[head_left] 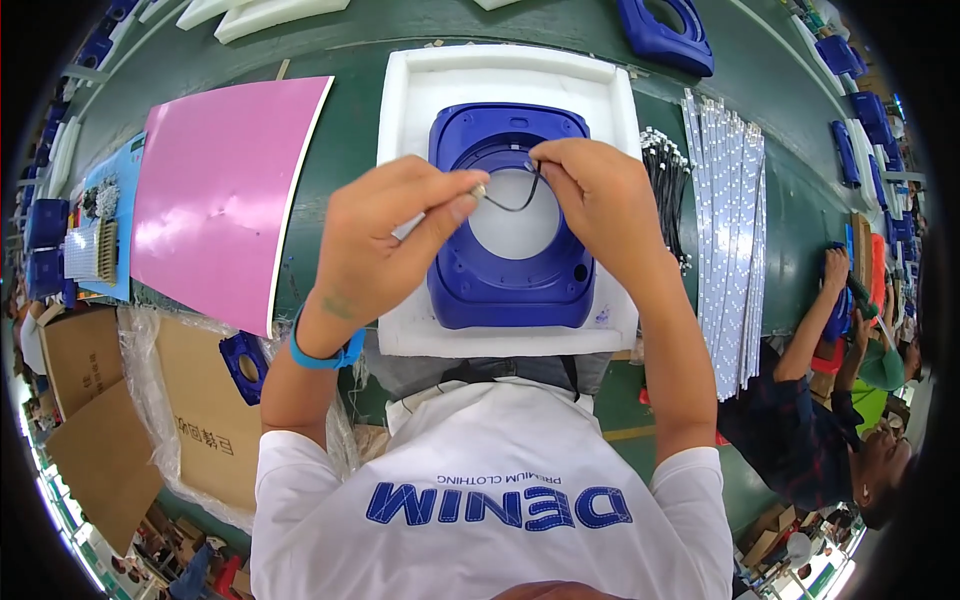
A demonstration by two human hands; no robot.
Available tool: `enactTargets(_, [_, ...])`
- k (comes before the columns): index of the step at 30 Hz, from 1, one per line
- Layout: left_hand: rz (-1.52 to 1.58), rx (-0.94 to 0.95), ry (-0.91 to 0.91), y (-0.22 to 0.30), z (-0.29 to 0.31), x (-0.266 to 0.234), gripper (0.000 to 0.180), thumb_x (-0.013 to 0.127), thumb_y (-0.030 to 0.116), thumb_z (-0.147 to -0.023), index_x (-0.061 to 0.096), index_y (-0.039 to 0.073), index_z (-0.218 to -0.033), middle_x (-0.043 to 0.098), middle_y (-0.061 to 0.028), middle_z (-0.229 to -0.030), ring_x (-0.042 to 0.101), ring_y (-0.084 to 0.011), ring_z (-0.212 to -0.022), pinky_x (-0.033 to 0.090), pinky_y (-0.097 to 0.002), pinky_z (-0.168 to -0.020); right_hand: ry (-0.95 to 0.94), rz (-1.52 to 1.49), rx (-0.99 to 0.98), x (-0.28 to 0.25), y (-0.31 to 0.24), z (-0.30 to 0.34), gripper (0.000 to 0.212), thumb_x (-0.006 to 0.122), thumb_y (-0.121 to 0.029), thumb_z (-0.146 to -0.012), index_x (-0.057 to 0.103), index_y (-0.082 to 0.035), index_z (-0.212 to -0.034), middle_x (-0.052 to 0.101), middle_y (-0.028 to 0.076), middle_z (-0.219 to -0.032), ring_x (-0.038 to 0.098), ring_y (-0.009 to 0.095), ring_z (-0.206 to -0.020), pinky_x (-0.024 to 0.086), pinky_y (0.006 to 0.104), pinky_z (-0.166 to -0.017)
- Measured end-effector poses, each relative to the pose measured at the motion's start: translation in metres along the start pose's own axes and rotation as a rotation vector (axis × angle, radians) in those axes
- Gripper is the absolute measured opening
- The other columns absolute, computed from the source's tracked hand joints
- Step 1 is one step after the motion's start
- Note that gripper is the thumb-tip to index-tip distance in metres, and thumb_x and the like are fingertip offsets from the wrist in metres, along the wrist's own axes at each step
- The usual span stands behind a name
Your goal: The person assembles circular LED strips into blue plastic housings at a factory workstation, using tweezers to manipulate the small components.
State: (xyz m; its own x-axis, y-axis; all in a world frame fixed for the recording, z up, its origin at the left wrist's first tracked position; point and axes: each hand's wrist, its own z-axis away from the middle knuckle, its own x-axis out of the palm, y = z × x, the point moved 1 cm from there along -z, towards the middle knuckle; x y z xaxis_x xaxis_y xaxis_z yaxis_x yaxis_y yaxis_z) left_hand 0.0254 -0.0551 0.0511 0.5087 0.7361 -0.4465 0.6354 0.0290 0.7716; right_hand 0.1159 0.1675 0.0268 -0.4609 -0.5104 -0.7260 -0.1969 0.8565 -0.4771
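A thin black cable (517, 208) hangs in a small loop between my two hands. Its pale end connector sits pinched between the thumb and forefinger of my left hand (385, 240). My right hand (603, 205) grips the cable's other end, with its fingers closed; the tip there is mostly hidden. Both hands are raised over a blue plastic housing (510, 297) with a big round opening. The housing lies in a white foam tray (402, 110), whose floor shows through the hole.
Right of the tray lie a bundle of black cables (665, 190) and many long white strips (728, 240). A pink sheet (225, 190) covers the bench at left, beside small parts on a blue surface. Another blue housing (675, 45) stands behind. A person (810, 430) works at the right.
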Motion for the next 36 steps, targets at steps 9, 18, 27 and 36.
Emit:
enactTargets(9, [-0.141, 0.009, -0.136, -0.019, 0.013, 0.029, 0.011, 0.075, 0.004, -0.09, 0.077, 0.003, -0.101, 0.069, -0.0094, -0.085, 0.068, -0.0293, -0.074, 0.054, -0.0381, -0.065, 0.152, -0.122, 0.015, 0.018, 0.022, -0.012, 0.011, 0.077, -0.001, -0.087, 0.079, -0.004, -0.098, 0.078, 0.01, -0.089, 0.075, 0.027, -0.079, 0.06, 0.035, -0.072])
enactTargets(18, [-0.354, 0.097, -0.248, -0.028, 0.003, 0.049, 0.011, 0.065, 0.003, -0.095, 0.062, 0.003, -0.106, 0.071, -0.0187, -0.127, 0.07, -0.0389, -0.091, 0.056, -0.0451, -0.077, 0.022, -0.084, -0.091, 0.017, 0.021, -0.011, 0.012, 0.075, 0.0, -0.084, 0.078, -0.006, -0.093, 0.077, 0.008, -0.088, 0.073, 0.026, -0.083, 0.059, 0.0366, -0.073])
enactTargets(27, [-0.454, 0.047, -0.345, -0.023, -0.002, 0.052, 0.016, 0.059, -0.002, -0.084, 0.056, -0.002, -0.1, 0.062, -0.0326, -0.137, 0.07, -0.0373, -0.09, 0.059, -0.0443, -0.077, -0.001, 0.154, -0.15, 0.018, 0.018, -0.005, 0.018, 0.077, 0.005, -0.078, 0.077, -0.003, -0.094, 0.073, 0.008, -0.093, 0.067, 0.026, -0.084, 0.055, 0.0383, -0.071])
enactTargets(36, [-0.327, 0.043, 0.035, -0.029, 0.003, 0.02, 0.013, 0.073, 0.001, -0.091, 0.076, 0.003, -0.103, 0.071, -0.0103, -0.098, 0.068, -0.0311, -0.087, 0.055, -0.0393, -0.076, 0.05, 0.064, -0.076, 0.005, 0.023, -0.037, 0.021, 0.071, -0.022, -0.093, 0.079, -0.003, -0.099, 0.074, 0.013, -0.104, 0.069, 0.035, -0.095, 0.054, 0.0461, -0.082])
